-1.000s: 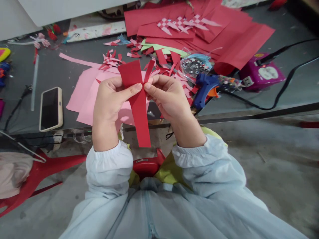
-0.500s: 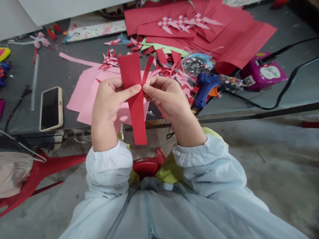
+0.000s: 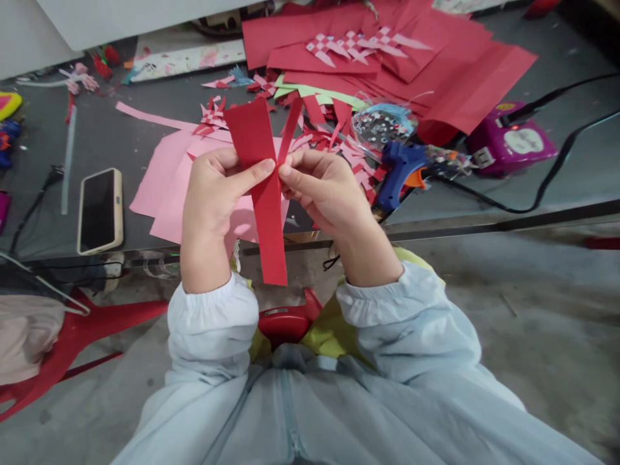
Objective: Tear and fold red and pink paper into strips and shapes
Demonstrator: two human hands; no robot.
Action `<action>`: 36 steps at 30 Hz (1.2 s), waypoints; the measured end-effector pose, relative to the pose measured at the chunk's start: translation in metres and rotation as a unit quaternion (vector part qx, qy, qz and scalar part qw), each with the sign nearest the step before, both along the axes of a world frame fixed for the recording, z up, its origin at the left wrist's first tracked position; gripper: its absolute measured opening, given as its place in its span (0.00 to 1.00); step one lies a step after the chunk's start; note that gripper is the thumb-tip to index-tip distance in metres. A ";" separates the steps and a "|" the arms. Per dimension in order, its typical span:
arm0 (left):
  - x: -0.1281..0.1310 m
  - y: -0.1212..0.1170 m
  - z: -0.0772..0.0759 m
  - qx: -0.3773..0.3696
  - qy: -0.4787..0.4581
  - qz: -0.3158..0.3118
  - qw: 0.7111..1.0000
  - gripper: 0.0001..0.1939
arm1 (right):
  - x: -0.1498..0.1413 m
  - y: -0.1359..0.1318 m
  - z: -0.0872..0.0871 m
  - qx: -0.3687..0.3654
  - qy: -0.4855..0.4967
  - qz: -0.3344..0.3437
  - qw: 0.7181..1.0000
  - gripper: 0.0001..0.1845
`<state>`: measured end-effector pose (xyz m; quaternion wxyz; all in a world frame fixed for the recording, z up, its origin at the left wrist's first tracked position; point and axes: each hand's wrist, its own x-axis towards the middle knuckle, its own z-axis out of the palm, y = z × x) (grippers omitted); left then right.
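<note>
A long red paper strip (image 3: 272, 226) is held upright above the table's front edge. My left hand (image 3: 217, 187) pinches its middle, thumb flat on the front and fingers behind. Against the strip's right side, my right hand (image 3: 322, 184) pinches a narrower red paper piece (image 3: 290, 129) that slants away from the wide part. The two thumb tips almost meet at the split. Behind the hands lie pink paper sheets (image 3: 162, 177) and a heap of red and pink paper scraps (image 3: 356, 158).
A phone (image 3: 100, 212) lies at the left. On the right are a blue glue gun (image 3: 402, 171), a purple box (image 3: 513, 142) with black cables, and a bag of googly eyes (image 3: 382, 126). Red paper sheets (image 3: 465, 77) with woven paper fish (image 3: 351, 45) cover the back. A red chair (image 3: 92, 329) stands at lower left.
The narrow red piece has parted a little further from the wide strip at the top. The strip's upper end has tilted slightly left; both hands have barely moved.
</note>
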<state>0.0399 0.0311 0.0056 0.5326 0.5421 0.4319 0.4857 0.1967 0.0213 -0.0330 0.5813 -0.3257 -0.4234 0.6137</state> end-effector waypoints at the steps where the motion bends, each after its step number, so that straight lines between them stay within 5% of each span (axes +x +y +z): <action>1: 0.000 0.000 0.000 0.005 0.003 -0.005 1.000 0.07 | 0.000 0.000 0.000 -0.001 0.003 -0.001 1.000 0.23; 10: 0.001 0.004 -0.005 0.024 0.015 -0.013 1.000 0.06 | -0.003 -0.001 0.001 -0.004 -0.016 -0.056 0.998 0.23; 22: -0.001 0.005 -0.005 0.021 -0.002 0.010 1.000 0.08 | -0.004 -0.001 -0.001 -0.019 0.007 -0.003 1.000 0.23; 28: -0.004 0.004 -0.003 -0.003 0.014 -0.030 0.999 0.09 | -0.005 0.000 -0.003 -0.013 0.011 -0.019 1.000 0.23; 36: 0.001 0.006 -0.007 0.001 -0.002 0.000 1.000 0.08 | -0.008 0.002 -0.005 -0.028 0.038 -0.021 0.999 0.24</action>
